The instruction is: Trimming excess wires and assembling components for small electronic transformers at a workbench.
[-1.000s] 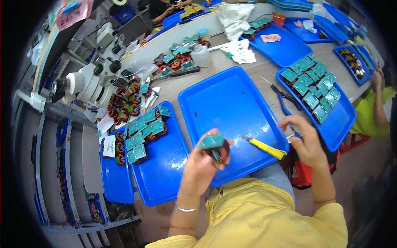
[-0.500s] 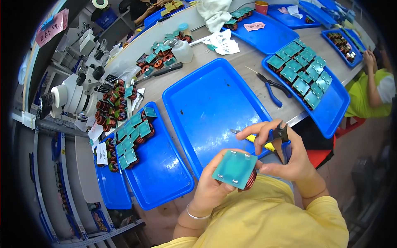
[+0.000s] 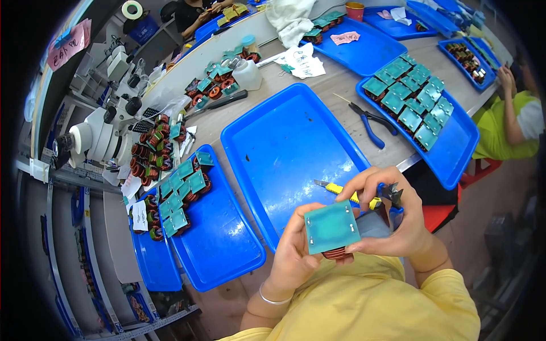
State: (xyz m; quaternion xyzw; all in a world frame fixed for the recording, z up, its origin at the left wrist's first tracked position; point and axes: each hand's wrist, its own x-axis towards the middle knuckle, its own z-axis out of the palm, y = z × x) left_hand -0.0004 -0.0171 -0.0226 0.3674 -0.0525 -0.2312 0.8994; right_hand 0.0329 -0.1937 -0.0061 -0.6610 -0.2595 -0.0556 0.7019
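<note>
Glossy blue tray (image 3: 284,142); both hands' (image 3: 296,256) (image 3: 392,219) grip holds square green board (image 3: 331,227).

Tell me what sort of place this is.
Probably an electronics assembly bench: blue trays hold rows of green boards on copper coils, a microscope stands beside them, and blue-handled pliers lie on the table.

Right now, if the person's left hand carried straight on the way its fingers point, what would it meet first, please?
The left hand points up and away, fingers on the green square component. Beyond that, it would probably meet the big blue tray first, though depth is unclear.
</note>
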